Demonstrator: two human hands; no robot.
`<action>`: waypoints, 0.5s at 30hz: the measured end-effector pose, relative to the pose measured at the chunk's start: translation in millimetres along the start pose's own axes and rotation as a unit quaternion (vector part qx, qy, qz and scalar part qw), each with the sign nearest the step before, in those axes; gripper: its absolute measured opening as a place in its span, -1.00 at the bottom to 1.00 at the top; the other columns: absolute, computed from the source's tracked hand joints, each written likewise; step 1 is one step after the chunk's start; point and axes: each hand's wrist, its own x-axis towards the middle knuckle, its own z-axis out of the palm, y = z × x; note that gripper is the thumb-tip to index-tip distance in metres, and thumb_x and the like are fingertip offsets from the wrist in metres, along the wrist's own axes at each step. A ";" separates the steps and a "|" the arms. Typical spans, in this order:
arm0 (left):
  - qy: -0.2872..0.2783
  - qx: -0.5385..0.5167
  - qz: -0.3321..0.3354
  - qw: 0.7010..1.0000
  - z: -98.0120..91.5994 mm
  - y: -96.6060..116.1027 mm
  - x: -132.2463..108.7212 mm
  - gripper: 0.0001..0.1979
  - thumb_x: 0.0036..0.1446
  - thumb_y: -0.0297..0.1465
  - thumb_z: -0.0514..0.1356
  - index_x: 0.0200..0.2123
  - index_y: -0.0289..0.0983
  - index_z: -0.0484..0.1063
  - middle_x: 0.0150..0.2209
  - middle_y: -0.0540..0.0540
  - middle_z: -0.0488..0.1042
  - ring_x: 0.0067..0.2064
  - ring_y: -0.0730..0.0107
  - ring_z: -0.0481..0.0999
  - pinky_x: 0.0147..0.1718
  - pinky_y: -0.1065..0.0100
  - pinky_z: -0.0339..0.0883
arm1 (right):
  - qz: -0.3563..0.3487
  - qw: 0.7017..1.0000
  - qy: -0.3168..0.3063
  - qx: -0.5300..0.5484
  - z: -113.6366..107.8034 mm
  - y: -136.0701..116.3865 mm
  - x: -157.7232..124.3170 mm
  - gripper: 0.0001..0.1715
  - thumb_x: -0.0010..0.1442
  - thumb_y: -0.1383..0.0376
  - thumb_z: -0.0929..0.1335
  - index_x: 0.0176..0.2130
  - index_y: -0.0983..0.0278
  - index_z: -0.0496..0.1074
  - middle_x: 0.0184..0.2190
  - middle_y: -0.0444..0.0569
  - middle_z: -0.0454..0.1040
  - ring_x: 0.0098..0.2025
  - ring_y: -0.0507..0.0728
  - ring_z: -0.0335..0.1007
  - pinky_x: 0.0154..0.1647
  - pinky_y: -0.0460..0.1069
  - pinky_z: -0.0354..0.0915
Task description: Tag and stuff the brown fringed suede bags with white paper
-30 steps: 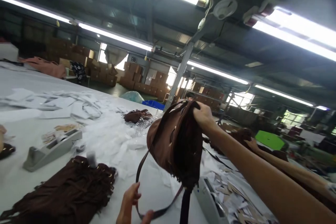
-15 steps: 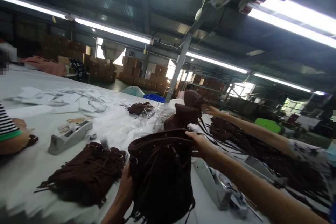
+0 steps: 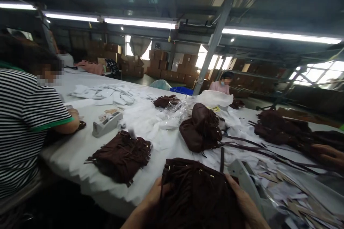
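A dark brown fringed bag point(image 3: 201, 193) with gold eyelets is between my two hands at the table's near edge. My left hand point(image 3: 158, 193) grips its left side, fingers partly hidden behind the bag. On its upper right side my right hand point(image 3: 239, 193) is closed, thumb at the rim. A second fringed bag point(image 3: 123, 155) lies flat to the left. Beyond the held bag, more brown bags point(image 3: 200, 128) sit heaped, their long straps point(image 3: 258, 146) trailing right.
Grey tape dispensers point(image 3: 107, 123) point(image 3: 249, 182) stand on the white-covered table point(image 3: 64, 157). White sheets point(image 3: 107, 93), clear plastic and paper scraps point(image 3: 290, 189) are spread about. A person in stripes point(image 3: 29, 114) sits left; another person's hand point(image 3: 329, 154) touches bags point(image 3: 282, 128) at right.
The held bag has come lower and nearer, its fringe now facing up. The other person's arm has moved right, leaving brown bags heaped on the table. My view has turned down and right.
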 end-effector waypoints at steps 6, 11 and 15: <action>0.104 0.092 -0.046 0.989 -55.5 -22.1 17.6 -0.46 -0.22 -0.11 0.41 -0.23 -0.38 0.51 -0.39 -0.12 0.56 -0.29 0.15 0.54 -0.25 0.26 0.37 | -0.174 0.969 0.103 -0.141 13.9 51.8 39.2 -0.57 -0.10 -0.02 0.46 -0.45 0.30 0.52 -0.48 -0.03 0.56 -0.29 0.27 0.51 -0.31 0.02 0.42; 0.140 0.144 -0.082 0.976 -103.9 -48.6 35.0 -0.35 -0.43 0.01 0.43 -0.31 -0.35 0.53 -0.44 -0.07 0.56 -0.32 0.14 0.54 -0.25 0.26 0.36 | -0.058 0.990 0.040 0.122 36.4 110.5 74.5 -0.42 -0.25 0.20 0.53 -0.17 0.28 0.47 -0.45 -0.11 0.58 -0.35 0.18 0.53 -0.32 0.00 0.45; 0.144 0.169 -0.078 0.972 -109.7 -36.4 40.8 -0.41 -0.31 -0.05 0.43 -0.25 -0.34 0.53 -0.34 -0.10 0.58 -0.23 0.13 0.54 -0.22 0.29 0.36 | 0.048 0.965 -0.056 0.253 32.5 102.7 86.3 -0.54 -0.17 0.17 0.51 -0.24 0.29 0.49 -0.46 -0.08 0.58 -0.35 0.22 0.55 -0.30 0.05 0.47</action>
